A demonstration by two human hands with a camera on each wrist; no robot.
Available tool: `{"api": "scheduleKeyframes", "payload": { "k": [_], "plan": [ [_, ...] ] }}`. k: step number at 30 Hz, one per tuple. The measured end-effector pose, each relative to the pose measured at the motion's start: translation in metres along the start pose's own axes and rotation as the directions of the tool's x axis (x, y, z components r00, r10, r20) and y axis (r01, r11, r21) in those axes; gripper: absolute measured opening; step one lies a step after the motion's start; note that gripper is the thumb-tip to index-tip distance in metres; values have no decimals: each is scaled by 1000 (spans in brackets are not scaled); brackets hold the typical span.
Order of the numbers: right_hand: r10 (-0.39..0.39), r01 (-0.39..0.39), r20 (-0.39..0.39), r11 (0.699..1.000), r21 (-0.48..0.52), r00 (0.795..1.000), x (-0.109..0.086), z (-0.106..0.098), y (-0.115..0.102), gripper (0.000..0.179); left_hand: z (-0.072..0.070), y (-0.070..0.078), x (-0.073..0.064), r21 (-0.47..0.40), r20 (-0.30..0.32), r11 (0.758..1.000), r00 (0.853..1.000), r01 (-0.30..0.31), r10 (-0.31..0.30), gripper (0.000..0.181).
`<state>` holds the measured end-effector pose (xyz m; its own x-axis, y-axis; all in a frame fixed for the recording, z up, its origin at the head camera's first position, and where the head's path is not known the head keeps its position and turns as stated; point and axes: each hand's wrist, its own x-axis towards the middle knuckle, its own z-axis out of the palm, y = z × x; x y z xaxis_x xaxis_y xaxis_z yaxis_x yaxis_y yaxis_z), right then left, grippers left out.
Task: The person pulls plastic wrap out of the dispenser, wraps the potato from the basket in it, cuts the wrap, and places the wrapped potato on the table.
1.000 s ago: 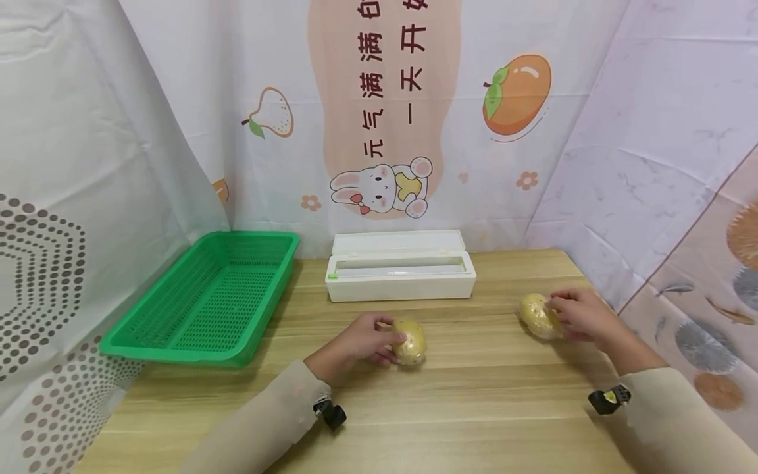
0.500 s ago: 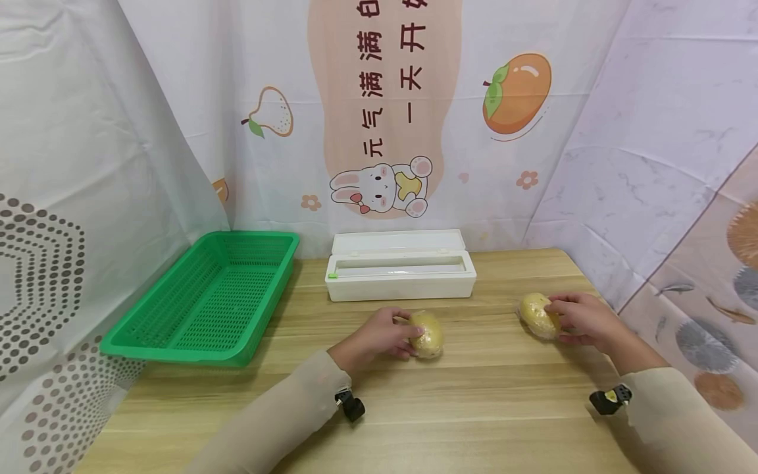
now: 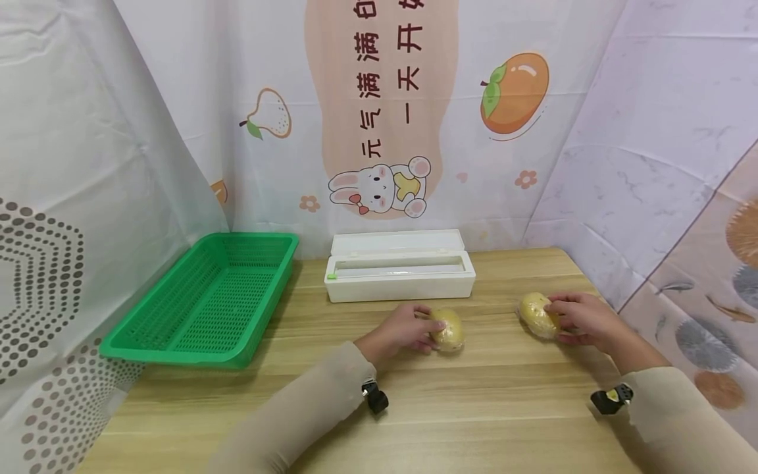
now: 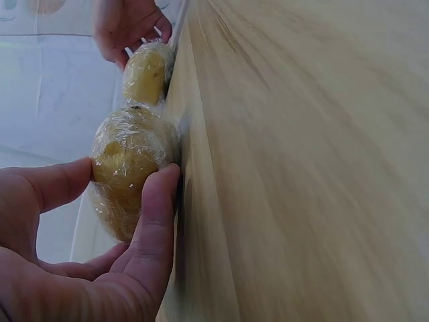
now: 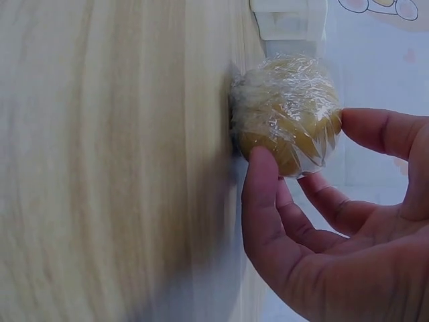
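Two potatoes in clear cling film are on the wooden table. The left hand point(image 3: 408, 329) grips one wrapped potato point(image 3: 449, 330) near the middle, thumb on its near side and fingers at its far side. In the left wrist view that potato point(image 4: 127, 161) sits between thumb and forefinger, close to the tabletop. Over at the right, the right hand point(image 3: 583, 319) holds the other wrapped potato point(image 3: 537, 315) by its right end. The right wrist view shows this potato point(image 5: 291, 117) between thumb and fingertips, its film crinkled and shiny.
Behind the potatoes stands a white cling film box point(image 3: 399, 288) with its lid up and a roll inside. A green plastic basket point(image 3: 257, 322) sits at the left of the wooden table point(image 3: 462, 421). Printed curtains point(image 3: 272, 178) enclose the back and sides.
The left hand has moved to the right with its potato, narrowing the gap to the other one. The right hand and its potato have stayed almost in place.
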<state>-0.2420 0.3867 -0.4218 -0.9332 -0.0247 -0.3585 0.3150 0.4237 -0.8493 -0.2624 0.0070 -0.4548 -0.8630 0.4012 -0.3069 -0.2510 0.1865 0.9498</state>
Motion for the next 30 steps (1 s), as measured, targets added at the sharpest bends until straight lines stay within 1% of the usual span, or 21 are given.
{"api": "scheduleKeyframes", "payload": {
  "k": [2, 5, 8, 10, 14, 19, 21, 24, 30],
  "plan": [
    [1, -1, 1, 1000, 4, 1000, 0, 0, 0, 66, 6, 1, 6, -8, -3, 1000, 1000, -2, 2, 59],
    [-4, 4, 3, 1000, 8, 1000, 0, -1, 1, 65, 17, 4, 13, -2, -9, 1000, 1000, -3, 3, 56],
    [-11, 11, 3, 1000, 14, 1000, -1, -1, 1, 65, 28, 7, 21, 26, -13, 1000, 1000, -10, 11, 53],
    [-16, 16, 5, 1000, 16, 1000, -1, -1, 2, 64, 36, 8, 27, 19, -22, 1000, 1000, -11, 11, 51],
    [-20, 20, 12, 1000, 22, 1000, 0, 0, 2, 65, 50, 11, 38, 3, -45, 1000, 999, -2, 2, 45],
    [-21, 20, 18, 999, 45, 1000, 1, 0, 1, 65, 70, 20, 49, 17, -94, 1000, 996, 10, -8, 43],
    [-20, 19, 21, 999, 50, 1000, 1, 0, 1, 65, 78, 24, 52, 21, -111, 1000, 994, 12, -9, 43],
    [-17, 16, 24, 998, 55, 1000, 0, 0, 1, 66, 88, 27, 56, 17, -119, 1000, 993, 16, -14, 44],
    [-17, 14, 36, 998, 68, 999, 2, 0, 4, 67, 104, 31, 59, 9, -140, 1000, 990, 10, -9, 47]
  ]
}}
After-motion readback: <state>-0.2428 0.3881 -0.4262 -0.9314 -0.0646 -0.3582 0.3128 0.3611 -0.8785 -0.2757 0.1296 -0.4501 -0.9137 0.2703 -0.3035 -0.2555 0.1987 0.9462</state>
